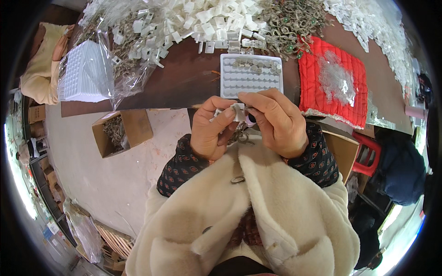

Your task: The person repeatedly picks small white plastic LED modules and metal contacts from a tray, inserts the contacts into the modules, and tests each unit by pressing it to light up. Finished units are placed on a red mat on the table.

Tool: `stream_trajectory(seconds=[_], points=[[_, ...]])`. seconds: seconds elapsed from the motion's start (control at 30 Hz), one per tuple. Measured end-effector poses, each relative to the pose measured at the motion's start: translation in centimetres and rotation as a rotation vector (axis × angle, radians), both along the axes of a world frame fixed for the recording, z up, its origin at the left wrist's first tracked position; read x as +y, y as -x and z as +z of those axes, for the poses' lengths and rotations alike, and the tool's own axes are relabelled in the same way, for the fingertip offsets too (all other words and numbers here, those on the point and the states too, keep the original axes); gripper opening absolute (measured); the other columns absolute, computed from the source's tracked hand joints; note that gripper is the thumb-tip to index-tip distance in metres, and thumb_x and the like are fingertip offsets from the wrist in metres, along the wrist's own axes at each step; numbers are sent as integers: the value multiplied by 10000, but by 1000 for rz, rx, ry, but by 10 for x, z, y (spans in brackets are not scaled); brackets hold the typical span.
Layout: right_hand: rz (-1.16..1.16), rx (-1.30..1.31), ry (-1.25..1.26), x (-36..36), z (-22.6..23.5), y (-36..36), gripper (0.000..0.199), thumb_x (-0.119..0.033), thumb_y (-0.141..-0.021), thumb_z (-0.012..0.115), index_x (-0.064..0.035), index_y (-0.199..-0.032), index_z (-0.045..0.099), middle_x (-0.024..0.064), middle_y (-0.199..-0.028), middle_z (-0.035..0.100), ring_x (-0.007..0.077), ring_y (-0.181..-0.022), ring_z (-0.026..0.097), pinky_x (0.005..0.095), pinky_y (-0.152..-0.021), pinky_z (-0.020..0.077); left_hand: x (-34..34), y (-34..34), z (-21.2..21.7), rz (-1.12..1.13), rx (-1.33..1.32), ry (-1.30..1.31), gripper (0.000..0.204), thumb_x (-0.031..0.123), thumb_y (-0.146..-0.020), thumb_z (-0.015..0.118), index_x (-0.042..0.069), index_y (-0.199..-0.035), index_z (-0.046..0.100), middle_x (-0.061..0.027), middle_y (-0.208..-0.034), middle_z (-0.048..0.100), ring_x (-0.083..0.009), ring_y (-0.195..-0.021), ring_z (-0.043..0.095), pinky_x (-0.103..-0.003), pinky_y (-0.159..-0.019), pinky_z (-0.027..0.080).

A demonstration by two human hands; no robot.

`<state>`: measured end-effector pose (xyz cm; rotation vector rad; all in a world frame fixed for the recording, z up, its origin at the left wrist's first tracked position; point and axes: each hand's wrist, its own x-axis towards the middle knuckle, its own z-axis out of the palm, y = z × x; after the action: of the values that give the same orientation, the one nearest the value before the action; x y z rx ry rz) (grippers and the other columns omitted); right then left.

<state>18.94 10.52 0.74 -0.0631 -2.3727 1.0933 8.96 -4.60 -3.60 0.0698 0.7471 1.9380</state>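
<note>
Close in front of my chest, my left hand [212,126] pinches a small white plastic piece [238,112] between thumb and fingers. My right hand [280,123] is closed at the piece's other side, its fingertips pressed against the top and edge. Whether it also holds something smaller is hidden by the fingers. Metal rings [242,135] dangle just below the piece, between the two hands. Directly beyond my fingers lies a white tray [223,76] with rows of small hollows; small round, shiny pieces [258,66] sit in its far rows.
White plastic pieces [207,20] and metal ring chains [294,23] are heaped at the back. A red quilted cloth [313,92] carries thin clear bits [338,76]. Stacked white trays [85,71] stand left, beside another person's sleeve [43,64]. An open cardboard box [138,126] sits on the floor.
</note>
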Motion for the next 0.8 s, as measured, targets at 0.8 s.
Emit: stream_trajectory(seconds=[0.8], points=[[126, -5, -153, -1, 2, 12, 376, 18, -697, 627, 11, -1073, 619, 120, -896, 622, 298, -784, 630, 364, -666, 537, -8, 10, -7, 13, 75, -29, 138, 6, -915, 680, -15, -1035, 617, -101, -997, 693, -123, -872, 657, -273, -782, 551]])
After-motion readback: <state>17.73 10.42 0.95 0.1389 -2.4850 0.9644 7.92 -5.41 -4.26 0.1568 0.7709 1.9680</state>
